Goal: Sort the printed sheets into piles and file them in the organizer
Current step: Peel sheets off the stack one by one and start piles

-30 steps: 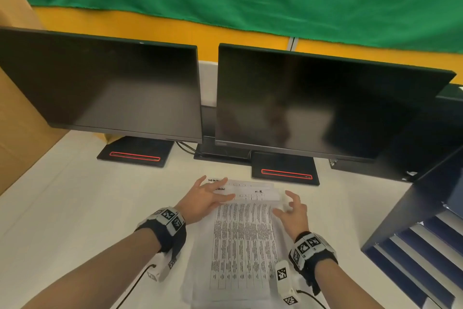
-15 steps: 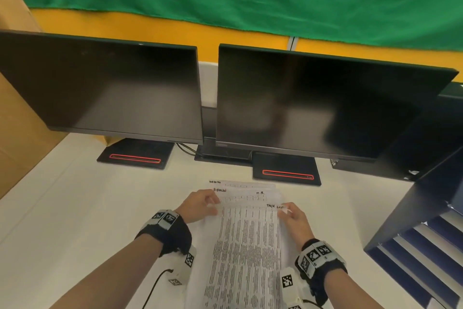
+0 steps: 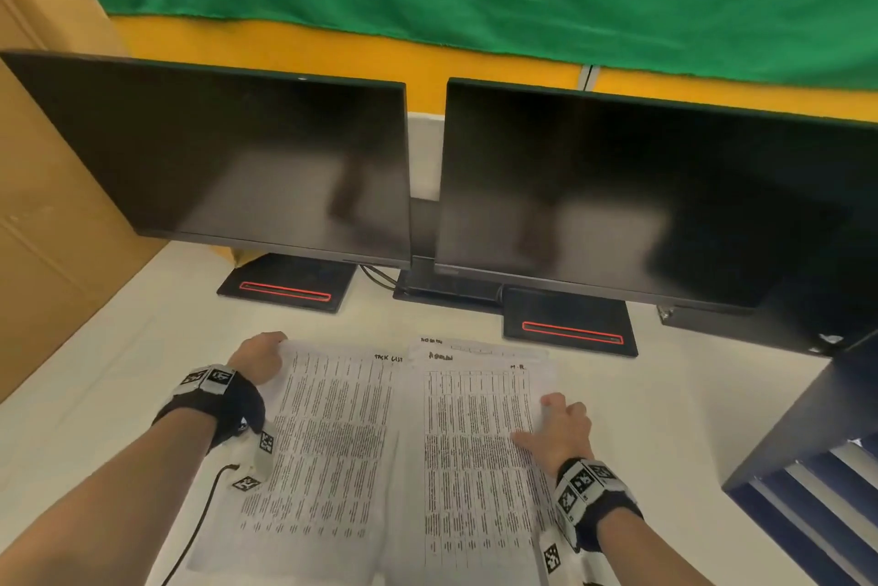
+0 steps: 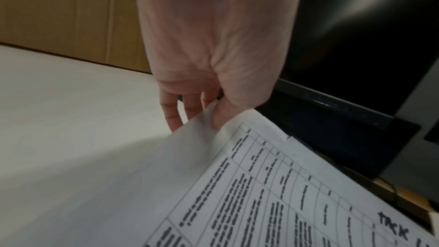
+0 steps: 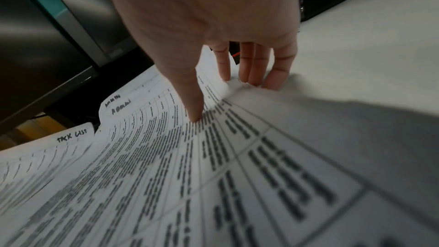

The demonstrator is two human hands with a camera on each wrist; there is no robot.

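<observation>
A printed sheet (image 3: 328,433) headed "TASK LIST" lies to the left of the remaining stack of printed sheets (image 3: 475,438) on the white desk. My left hand (image 3: 259,360) pinches the sheet's far left corner (image 4: 213,119) between thumb and fingers. My right hand (image 3: 556,426) rests on the stack's right edge with straight fingers (image 5: 251,67) and the thumb (image 5: 192,100) pressed on the print. The dark blue organizer (image 3: 817,467) with slanted trays stands at the right.
Two dark monitors (image 3: 228,158) (image 3: 641,200) on black stands (image 3: 570,324) run across the back of the desk (image 3: 95,371). A brown cardboard wall (image 3: 42,205) closes the left side. A black cable (image 3: 199,519) trails from my left wrist.
My left hand has drawn the top "TASK LIST" sheet off the stack to the left. My right hand has slid down the stack's right edge and flattened on it.
</observation>
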